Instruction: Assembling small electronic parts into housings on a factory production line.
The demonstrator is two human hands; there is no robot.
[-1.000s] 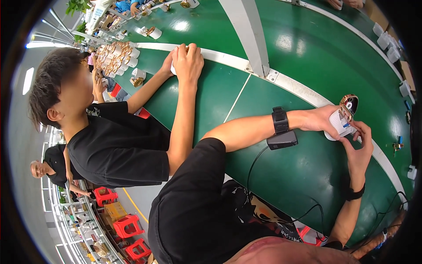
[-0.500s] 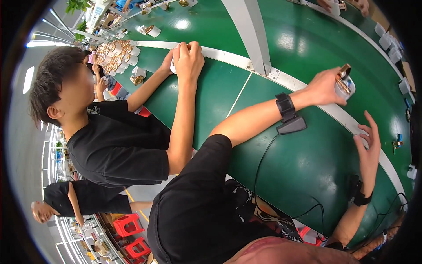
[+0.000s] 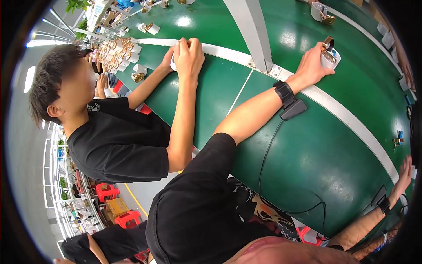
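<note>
My left hand (image 3: 310,67) is closed round a white cup-shaped housing (image 3: 330,59) with brass-coloured metal parts (image 3: 327,45) sticking up from it. It is over the green surface just beyond the pale metal rail. At the far right, my right hand (image 3: 402,177) has its fingers stretched out, with nothing visible in it. A small white piece (image 3: 414,172) lies beside those fingers, and I cannot tell whether they touch. Each of my wrists wears a black strap with a small box.
A white metal post (image 3: 249,33) rises from the rail (image 3: 334,110). A co-worker (image 3: 116,136) sits at my left, both hands round a white part. More white housings (image 3: 118,53) cluster beyond. Another housing (image 3: 318,12) stands far off; a brass-and-blue part (image 3: 398,141) lies right. A cable (image 3: 263,163) hangs from my left wrist.
My left hand has moved slightly left and farther away with the white housing. My right hand has swung to the right, away from the rail's middle. A housing has come into view at the top.
</note>
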